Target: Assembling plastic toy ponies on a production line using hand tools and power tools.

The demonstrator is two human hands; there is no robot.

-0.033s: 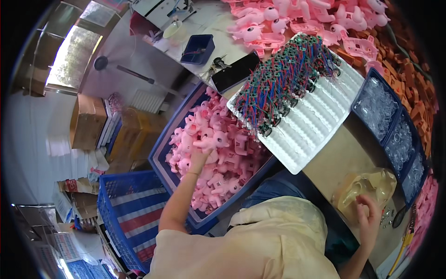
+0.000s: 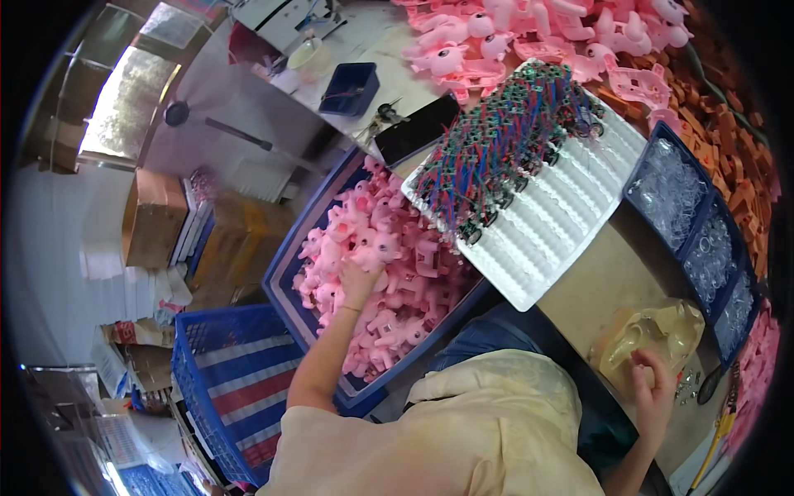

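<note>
- Your left hand (image 2: pixel 360 283) was in the blue bin (image 2: pixel 279 289) to your left, at the near side of a pink toy (image 2: pixel 380 248) that lay on top of the heap.
- Its fingers were bent toward that toy, but their tips were hidden, so I could not tell whether they gripped it or only touched it.
- More pink toys (image 2: pixel 393 324), jumbled at all angles, filled the bin around your hand.
- Your right hand (image 2: pixel 655 387) was well apart, on the other side of your body, with its fingers loosely curled and a gap beside the thumb.
- It was at the near edge of the tan mould (image 2: pixel 678 318), which sat on the tabletop (image 2: pixel 579 289); contact was unclear from above.
- Small metal parts (image 2: pixel 686 384) lay just to the right of that hand.
- Ahead of you, a ridged white tray (image 2: pixel 546 240) carried wired boards (image 2: pixel 496 149) across its far left half.
- Blue trays (image 2: pixel 668 190) of clear parts stood in a row on the right, beside orange pieces (image 2: pixel 736 165).
- Pink shells (image 2: pixel 513 41) were piled beyond the white tray.
- A black phone (image 2: pixel 418 128) lay to the left of the boards, near a small blue box (image 2: pixel 349 89).
- Left of the bin was a blue crate (image 2: pixel 194 331) with a striped lining (image 2: pixel 248 380).
</note>
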